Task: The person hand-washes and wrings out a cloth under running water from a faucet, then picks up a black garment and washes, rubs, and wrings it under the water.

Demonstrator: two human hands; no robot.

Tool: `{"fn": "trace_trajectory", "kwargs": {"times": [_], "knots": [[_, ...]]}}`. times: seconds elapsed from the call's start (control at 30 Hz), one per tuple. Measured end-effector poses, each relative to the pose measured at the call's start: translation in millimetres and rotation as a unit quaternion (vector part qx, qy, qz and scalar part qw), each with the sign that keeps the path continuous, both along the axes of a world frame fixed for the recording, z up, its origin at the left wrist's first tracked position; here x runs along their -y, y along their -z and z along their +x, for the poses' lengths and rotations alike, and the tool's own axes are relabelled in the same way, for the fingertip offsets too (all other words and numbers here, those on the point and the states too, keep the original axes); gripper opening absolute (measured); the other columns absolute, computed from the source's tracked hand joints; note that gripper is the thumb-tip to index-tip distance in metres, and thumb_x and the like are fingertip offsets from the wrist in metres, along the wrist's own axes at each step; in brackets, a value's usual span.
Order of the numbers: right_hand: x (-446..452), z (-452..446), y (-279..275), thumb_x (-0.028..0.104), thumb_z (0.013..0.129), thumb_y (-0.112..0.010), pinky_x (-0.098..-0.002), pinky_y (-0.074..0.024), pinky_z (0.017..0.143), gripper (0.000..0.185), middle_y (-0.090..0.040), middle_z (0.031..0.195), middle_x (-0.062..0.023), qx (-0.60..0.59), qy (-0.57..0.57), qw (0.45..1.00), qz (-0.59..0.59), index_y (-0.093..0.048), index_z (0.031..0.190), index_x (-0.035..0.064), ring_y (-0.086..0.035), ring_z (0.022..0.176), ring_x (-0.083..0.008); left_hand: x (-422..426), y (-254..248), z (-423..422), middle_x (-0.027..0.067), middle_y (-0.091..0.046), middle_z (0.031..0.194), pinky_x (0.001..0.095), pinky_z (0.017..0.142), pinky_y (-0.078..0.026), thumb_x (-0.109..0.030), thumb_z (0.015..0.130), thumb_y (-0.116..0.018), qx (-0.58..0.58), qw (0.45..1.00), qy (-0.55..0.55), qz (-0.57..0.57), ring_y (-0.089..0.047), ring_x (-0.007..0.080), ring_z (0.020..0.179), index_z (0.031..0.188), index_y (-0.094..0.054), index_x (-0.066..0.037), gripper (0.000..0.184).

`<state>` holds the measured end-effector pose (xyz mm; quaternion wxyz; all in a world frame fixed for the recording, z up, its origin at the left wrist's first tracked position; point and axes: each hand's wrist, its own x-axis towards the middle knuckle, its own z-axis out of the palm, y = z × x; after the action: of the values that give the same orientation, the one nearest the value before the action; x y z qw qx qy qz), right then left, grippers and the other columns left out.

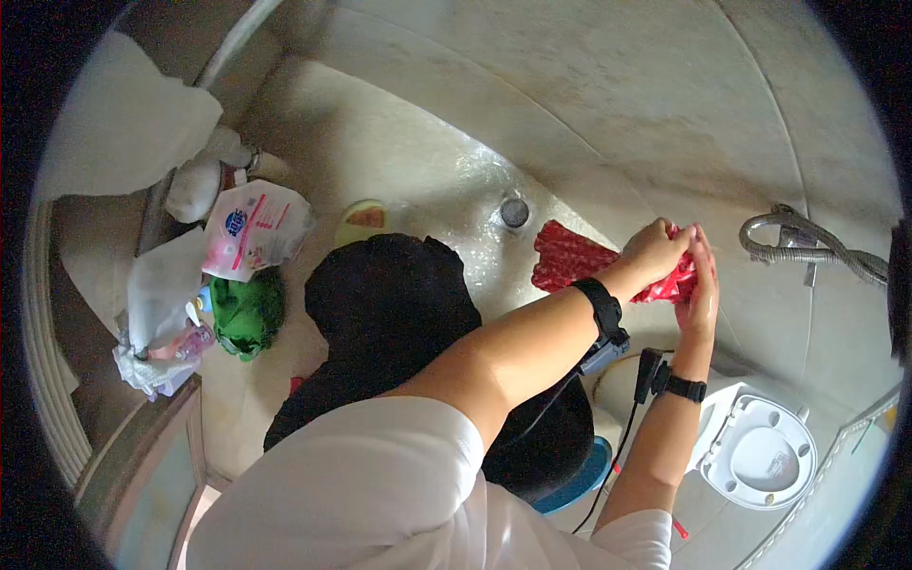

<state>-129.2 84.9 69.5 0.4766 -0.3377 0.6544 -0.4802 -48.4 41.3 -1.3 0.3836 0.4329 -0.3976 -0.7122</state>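
Squeezing red cloth [573, 256], I'd guess; my L hand [655, 253] & R hand [701, 285] both grip it; next move prob. needs firm, even pressure.

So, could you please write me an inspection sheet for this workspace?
Surface: floor looks wet, with bright glints around the round drain.
Job's things: red patterned cloth, bunched between the hands, one end hanging free.
Clutter: pink-and-white packet and green bag, with other items, at the left of the view.
Hands: left hand curled on the cloth; right hand against it, its closure unclear.
Cables: black cable running down from the right wrist's device.
Surroundings: white toilet and coiled metal hose at the right of the view.
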Motion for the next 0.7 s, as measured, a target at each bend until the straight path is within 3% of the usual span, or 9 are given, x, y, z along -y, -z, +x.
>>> {"fn": "trace_trajectory", "kwargs": {"times": [0.07,0.1,0.23,0.27,0.3,0.37,0.5,0.63,0.7], "knots": [[-10,-11,-5,0.02,0.09,-0.052,-0.0289,-0.0488,0.078,0.032,-0.06,0.104,-0.0104,-0.027,-0.038,0.998,0.037,-0.051,0.115,-0.0004,-0.059,0.093,-0.0169,-1,-9,3,0.0145,-0.065,0.077,0.0353,0.069,-0.047,-0.042,0.088,-0.05,-0.008,0.999,-0.049,-0.014,-0.063,0.0239,0.075,0.081,-0.06,0.001,0.044],[-12,-14,-7,0.02,0.09,-0.052,-0.0289,-0.0488,0.078,0.032,-0.06,0.104,-0.0104,-0.033,-0.03,0.998,0.035,-0.051,0.115,-0.0004,-0.059,0.093,-0.0169,3,-4,-2,0.0242,-0.062,0.078,0.0395,0.068,-0.047,-0.046,0.084,-0.054,-0.056,0.997,-0.044,-0.04,-0.062,0.0358,0.077,0.082,-0.058,0.004,0.05],[-5,-21,-38,0.018,0.087,-0.053,-0.0348,-0.0516,0.07,0.014,-0.063,0.087,-0.008,0.124,0.132,0.98,-0.087,-0.056,0.094,0.0057,-0.062,0.08,-0.0214,12,-15,5,0.0164,-0.065,0.082,0.0368,0.071,-0.046,-0.053,0.086,-0.045,-0.217,0.957,0.129,-0.145,-0.062,0.0286,0.078,0.094,-0.06,0.001,0.056],[-6,-24,-47,0.018,0.087,-0.052,-0.0348,-0.0515,0.07,0.014,-0.063,0.089,-0.0085,0.157,0.139,0.973,-0.097,-0.056,0.093,0.0059,-0.062,0.081,-0.0222,5,-21,11,0.0067,-0.06,0.076,0.031,0.071,-0.042,-0.054,0.092,-0.033,-0.23,0.946,0.144,-0.176,-0.053,0.0157,0.073,0.092,-0.057,-0.003,0.057],[-7,-28,-55,0.018,0.087,-0.052,-0.0349,-0.0514,0.071,0.014,-0.064,0.09,-0.009,0.191,0.144,0.965,-0.108,-0.056,0.093,0.006,-0.062,0.081,-0.0229,12,-11,15,0.0085,-0.061,0.08,0.031,0.073,-0.043,-0.053,0.086,-0.049,-0.131,0.943,0.26,-0.161,-0.055,0.0163,0.077,0.101,-0.055,-0.002,0.053],[-7,-45,-55,0.018,0.087,-0.051,-0.0372,-0.0512,0.072,0.016,-0.063,0.096,-0.0112,0.237,0.161,0.948,-0.139,-0.056,0.095,0.0045,-0.062,0.083,-0.0254,0,-10,27,0.0095,-0.062,0.079,0.0318,0.072,-0.045,-0.043,0.075,-0.066,0.005,0.941,0.206,-0.269,-0.059,0.0182,0.077,0.101,-0.055,-0.002,0.05],[-13,-41,-50,0.022,0.088,-0.051,-0.042,-0.0511,0.07,0.021,-0.062,0.098,-0.014,0.265,0.26,0.915,-0.156,-0.056,0.093,0.0031,-0.062,0.085,-0.03,7,-19,45,0.0106,-0.063,0.076,0.0325,0.066,-0.048,-0.023,0.065,-0.071,0.155,0.94,0.226,-0.205,-0.061,0.0189,0.073,0.095,-0.057,-0.001,0.039],[-34,-57,-20,0.028,0.091,-0.05,-0.0301,-0.0467,0.045,0.03,-0.062,0.075,-0.0114,0.014,0.035,0.995,-0.089,-0.053,0.106,0.0028,-0.057,0.053,-0.0211,30,0,35,0.0188,-0.065,0.081,0.0371,0.069,-0.049,-0.016,0.064,-0.061,-0.044,0.998,0.053,-0.013,-0.064,0.0315,0.078,0.093,-0.06,0.001,0.033],[-46,-61,10,0.025,0.085,-0.061,-0.0352,-0.0514,0.066,0.046,-0.062,0.095,-0.0174,-0.227,0.077,0.97,0.024,-0.048,0.123,0.0022,-0.062,0.079,-0.0277,34,-3,36,0.0201,-0.065,0.083,0.038,0.071,-0.049,-0.015,0.063,-0.06,-0.077,0.996,0.043,-0.026,-0.064,0.033,0.08,0.093,-0.06,0.001,0.034]]}}
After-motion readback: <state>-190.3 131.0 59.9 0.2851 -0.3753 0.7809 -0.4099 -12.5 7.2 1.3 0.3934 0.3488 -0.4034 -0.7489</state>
